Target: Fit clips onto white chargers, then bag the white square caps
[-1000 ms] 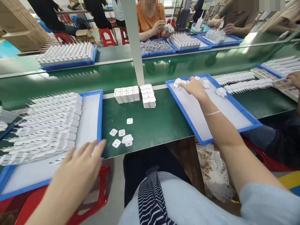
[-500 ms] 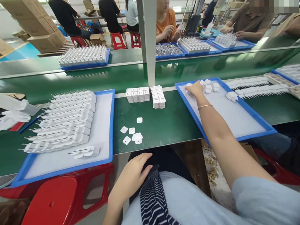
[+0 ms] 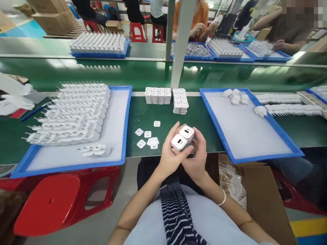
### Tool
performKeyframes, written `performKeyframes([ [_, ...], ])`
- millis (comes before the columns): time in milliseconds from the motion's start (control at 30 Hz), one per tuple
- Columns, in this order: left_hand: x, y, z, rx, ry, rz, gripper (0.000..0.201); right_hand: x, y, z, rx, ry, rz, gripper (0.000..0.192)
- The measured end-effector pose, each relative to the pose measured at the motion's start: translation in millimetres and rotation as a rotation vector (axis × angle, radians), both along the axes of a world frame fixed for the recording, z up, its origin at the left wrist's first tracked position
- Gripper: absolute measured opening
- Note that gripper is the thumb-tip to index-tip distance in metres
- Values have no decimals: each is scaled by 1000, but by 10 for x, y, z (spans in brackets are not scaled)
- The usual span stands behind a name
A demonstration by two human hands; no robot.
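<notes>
Both hands meet over the near edge of the green bench [image 3: 178,115]. The left hand [image 3: 170,157] and right hand [image 3: 196,160] have their fingers curled around two white chargers [image 3: 183,137] (slots facing up), held side by side just above the lap. Loose white caps [image 3: 147,139] lie just beyond, between two blue trays [image 3: 127,115].

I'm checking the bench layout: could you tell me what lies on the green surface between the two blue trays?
In the head view, two blocks of stacked white chargers at the back, and loose white square pieces nearer the front edge.
</notes>
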State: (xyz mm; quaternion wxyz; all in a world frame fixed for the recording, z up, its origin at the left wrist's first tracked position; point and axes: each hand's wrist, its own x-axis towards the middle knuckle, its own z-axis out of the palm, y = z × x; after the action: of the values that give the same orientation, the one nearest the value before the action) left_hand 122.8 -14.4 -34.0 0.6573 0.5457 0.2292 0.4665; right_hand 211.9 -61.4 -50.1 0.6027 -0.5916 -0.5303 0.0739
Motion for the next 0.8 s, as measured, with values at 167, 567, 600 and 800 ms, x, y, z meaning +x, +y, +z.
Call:
performKeyframes([
  [167, -262, -18, 45, -64, 26, 122, 56, -78, 12, 22, -7, 255, 381, 69],
  [567, -658, -157, -91, -270, 99, 240, 60, -199, 60, -14, -187, 380, 395, 40],
  [600, -654, -162, -116, -280, 94, 286, 60, -238, 40, -21, -180, 288, 406, 38],
  [800, -818, -124, -230, -339, 13, 429, 44, 32, 383, 135, -404, 96, 788, 27],
])
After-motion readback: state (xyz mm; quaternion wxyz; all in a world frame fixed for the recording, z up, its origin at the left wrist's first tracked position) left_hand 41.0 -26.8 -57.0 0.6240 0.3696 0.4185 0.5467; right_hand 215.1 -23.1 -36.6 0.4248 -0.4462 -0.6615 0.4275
